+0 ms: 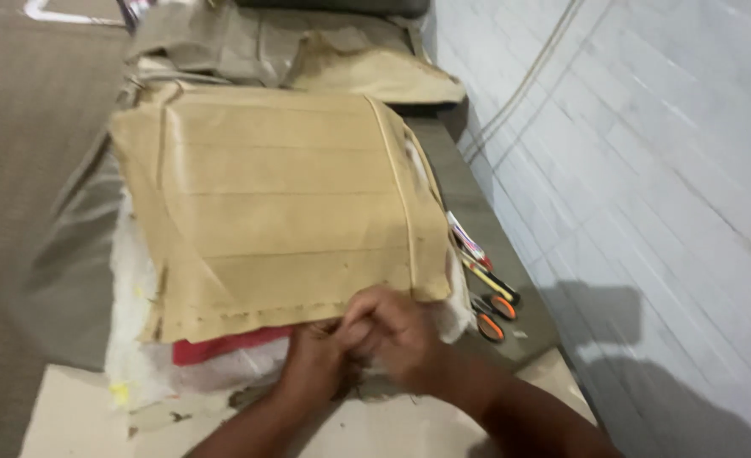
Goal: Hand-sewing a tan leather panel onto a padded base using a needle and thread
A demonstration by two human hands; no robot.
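— Fingers first?

— Curled, both sets; right hand (397, 326) bunched over the left hand (316, 356), knuckles touching; pinched tight on something at the near edge of the tan cover (274, 203); too blurred to tell exactly what sits between the fingertips; seemingly the hem of the cover itself.

— And the cover?

— Lying flat-ish on a block of white foam (134, 339); tan, leather-like, stitched in horizontal bands; a raised seam running down the right side; near edge ragged, just above the hands; foam showing along the left and below the cover.

— Anything under that edge?

— A strip of red material (223, 343) peeking out between cover and foam, just left of the left hand.

— Around it?

— Grey sheet (62, 280) spread beneath, hanging off to the left; pale cardboard (79, 416) nearest the camera, under the forearms; scuffed, with dark marks.

— To the right?

— Scissors with orange handles (490, 318) just beside the foam's right corner, near the right hand but apart from it; a yellow-and-black tool (494, 284) beyond them; a red-tipped pen-like thing (469, 242) further up; all lined along the grey edge.

— Further out?

— More crumpled tan and grey covers (367, 68) heaped at the far end; white tiled wall (647, 170) on the right, a thin cable running up it; shadow low on the wall.
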